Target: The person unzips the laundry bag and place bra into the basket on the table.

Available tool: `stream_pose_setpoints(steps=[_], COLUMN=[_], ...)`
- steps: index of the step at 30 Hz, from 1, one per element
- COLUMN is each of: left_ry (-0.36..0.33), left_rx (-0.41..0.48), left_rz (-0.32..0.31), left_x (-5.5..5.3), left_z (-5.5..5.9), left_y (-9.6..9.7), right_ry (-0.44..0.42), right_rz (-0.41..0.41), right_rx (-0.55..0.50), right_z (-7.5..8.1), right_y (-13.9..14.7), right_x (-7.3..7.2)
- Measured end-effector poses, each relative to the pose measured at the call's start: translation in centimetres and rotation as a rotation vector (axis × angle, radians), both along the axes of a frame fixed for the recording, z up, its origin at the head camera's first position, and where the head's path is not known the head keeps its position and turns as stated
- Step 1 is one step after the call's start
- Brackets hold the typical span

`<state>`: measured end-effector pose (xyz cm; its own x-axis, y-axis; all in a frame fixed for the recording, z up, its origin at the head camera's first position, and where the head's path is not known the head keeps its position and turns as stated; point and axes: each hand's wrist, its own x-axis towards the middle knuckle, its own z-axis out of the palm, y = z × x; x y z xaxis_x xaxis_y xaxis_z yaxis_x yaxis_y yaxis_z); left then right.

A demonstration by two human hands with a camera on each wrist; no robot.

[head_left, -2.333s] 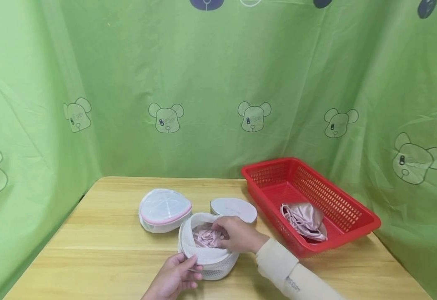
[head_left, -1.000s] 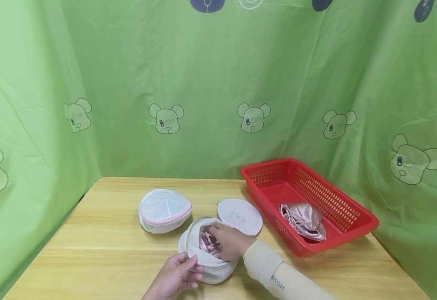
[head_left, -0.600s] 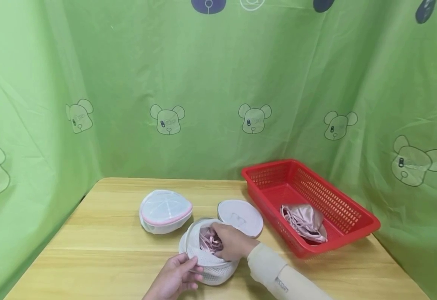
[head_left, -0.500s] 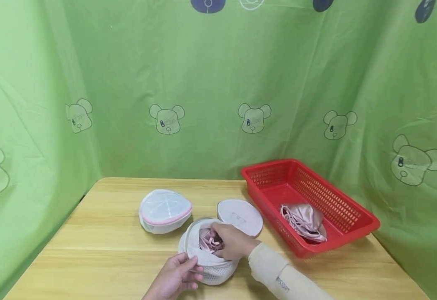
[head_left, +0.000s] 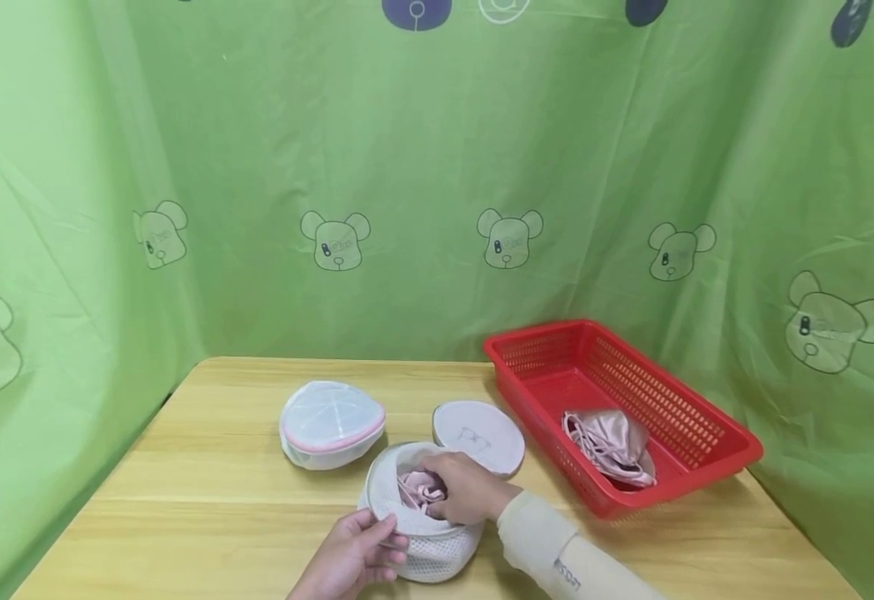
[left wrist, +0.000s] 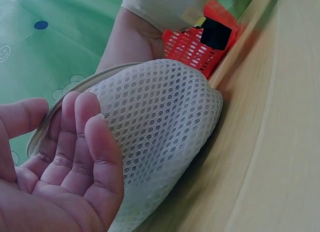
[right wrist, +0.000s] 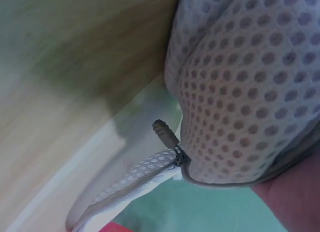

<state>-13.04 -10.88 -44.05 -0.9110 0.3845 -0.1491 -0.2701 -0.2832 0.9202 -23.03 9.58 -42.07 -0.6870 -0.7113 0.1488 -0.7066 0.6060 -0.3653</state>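
Observation:
A white mesh laundry bag stands unzipped on the wooden table, and its oval lid lies folded back behind it. My left hand holds the bag's front left rim; in the left wrist view the thumb is on one side of the edge and curled fingers are on the other. My right hand reaches into the opening and grips a crumpled pink satin garment with thin straps, its fingertips partly hidden inside. The right wrist view shows the zipper pull hanging where bag and lid meet.
A second laundry bag with pink trim sits zipped at the back left. On the right, a red plastic basket holds another pink satin garment. Green curtains surround the table.
My right hand has moved a little lower in the bag with the pink garment. The lid has swung right and forward, and the bag has shifted slightly towards me. My left hand keeps its hold.

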Motion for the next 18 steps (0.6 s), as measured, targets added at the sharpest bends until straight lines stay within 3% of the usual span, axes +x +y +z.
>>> stream_pose_setpoints(steps=[9, 13, 18], left_ry=[-0.003, -0.002, -0.008], left_rx=[-0.015, -0.01, 0.005], left_rz=[0.001, -0.006, -0.009], left_x=[-0.04, -0.01, 0.02], left_z=[-0.07, 0.02, -0.02], left_y=[0.03, 0.01, 0.0], right_ry=[0.06, 0.023, -0.051], right_rz=[0.035, 0.044, -0.01], right_rx=[-0.036, -0.035, -0.033], right_z=[-0.24, -0.19, -0.09], right_y=[0.35, 0.36, 0.44], right_x=[0.14, 0.14, 0.33])
